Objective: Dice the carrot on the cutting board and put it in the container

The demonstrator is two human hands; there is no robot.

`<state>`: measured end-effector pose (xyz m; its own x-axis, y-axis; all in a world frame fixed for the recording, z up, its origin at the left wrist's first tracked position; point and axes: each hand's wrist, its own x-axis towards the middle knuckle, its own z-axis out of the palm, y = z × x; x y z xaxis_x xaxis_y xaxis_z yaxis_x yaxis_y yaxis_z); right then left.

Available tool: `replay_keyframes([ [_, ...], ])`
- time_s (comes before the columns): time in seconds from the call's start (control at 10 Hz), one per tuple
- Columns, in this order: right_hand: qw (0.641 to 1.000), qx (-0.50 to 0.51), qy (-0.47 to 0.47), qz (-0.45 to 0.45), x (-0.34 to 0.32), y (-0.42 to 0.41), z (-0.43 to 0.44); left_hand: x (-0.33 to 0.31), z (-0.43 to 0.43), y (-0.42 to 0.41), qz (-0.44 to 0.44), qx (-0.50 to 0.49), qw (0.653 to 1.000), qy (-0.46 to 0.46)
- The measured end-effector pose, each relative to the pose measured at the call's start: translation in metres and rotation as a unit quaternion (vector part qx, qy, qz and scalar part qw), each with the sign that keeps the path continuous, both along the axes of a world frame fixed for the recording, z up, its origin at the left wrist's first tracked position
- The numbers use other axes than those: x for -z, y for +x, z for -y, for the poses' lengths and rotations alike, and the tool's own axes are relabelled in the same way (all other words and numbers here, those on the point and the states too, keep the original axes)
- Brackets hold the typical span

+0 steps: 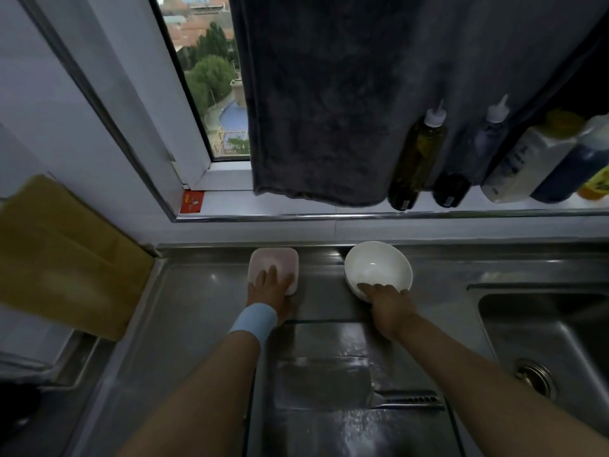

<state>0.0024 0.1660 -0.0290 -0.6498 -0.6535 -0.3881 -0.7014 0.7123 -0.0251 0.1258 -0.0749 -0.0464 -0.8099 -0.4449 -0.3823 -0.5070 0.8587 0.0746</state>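
Spread flat, left hand (272, 288) presses the pink container (263, 260) at centre frame; right hand (390, 303) pinches the white bowl (379, 265) rim. No carrot shows (container likely light, slippery; grasp its sides).

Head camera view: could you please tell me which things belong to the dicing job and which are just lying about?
Job: pink container under left hand; white bowl held by right hand; cleaver on steel cutting board. No carrot shows.
Lying about: oil bottle, dark towel, cardboard, sink.
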Motion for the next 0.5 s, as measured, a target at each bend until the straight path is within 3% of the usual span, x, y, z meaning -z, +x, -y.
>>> replay_keyframes([
  [0.2, 0.997, 0.044, -0.066, 0.008, 0.001, 0.01, 0.001, 0.002, -0.031, 0.009, -0.06, 0.006, 0.998, 0.005],
  [0.5, 0.995, 0.01, -0.094, -0.009, -0.01, 0.017, -0.004, -0.003, -0.042, 0.016, -0.073, -0.007, 0.996, 0.058],
])
